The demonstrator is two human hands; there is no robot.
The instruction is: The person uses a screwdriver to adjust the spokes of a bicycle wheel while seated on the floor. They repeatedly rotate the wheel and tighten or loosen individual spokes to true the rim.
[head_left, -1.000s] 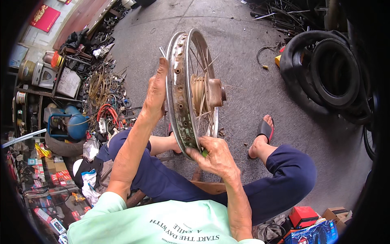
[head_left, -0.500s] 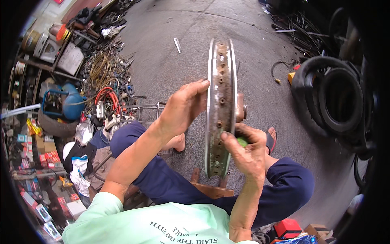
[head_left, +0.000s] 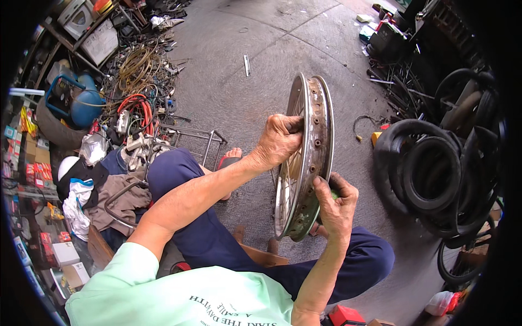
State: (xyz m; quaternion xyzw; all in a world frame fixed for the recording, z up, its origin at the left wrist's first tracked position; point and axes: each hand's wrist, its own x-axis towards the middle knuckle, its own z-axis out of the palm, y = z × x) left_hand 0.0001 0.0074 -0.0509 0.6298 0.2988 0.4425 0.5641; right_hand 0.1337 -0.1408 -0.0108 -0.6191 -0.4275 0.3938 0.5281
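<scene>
A worn metal spoked wheel (head_left: pixel 316 144) without a tyre stands on edge before me, leaning slightly, with its spokes showing on the left side. Spoke nipples dot the channel of its rusty rim. My left hand (head_left: pixel 278 142) is closed at the wheel's left side, its fingertips bent in among the spokes by the rim. Lower down, my right hand (head_left: pixel 336 211) grips the rim from the right, thumb against the channel. A small bright green thing (head_left: pixel 334 193) shows under the right fingers; its kind is mostly hidden.
Black tyres and tubes (head_left: pixel 427 168) are heaped at the right. Tangled cables and hoses (head_left: pixel 136 70), a blue tank (head_left: pixel 87 100) and a metal frame (head_left: pixel 204 142) lie at the left. A wooden piece (head_left: pixel 261 254) rests between my legs.
The wheel has turned and tilted, so its spokes now show on the left. My left hand has curled its fingers in past the rim. My right hand keeps its grip.
</scene>
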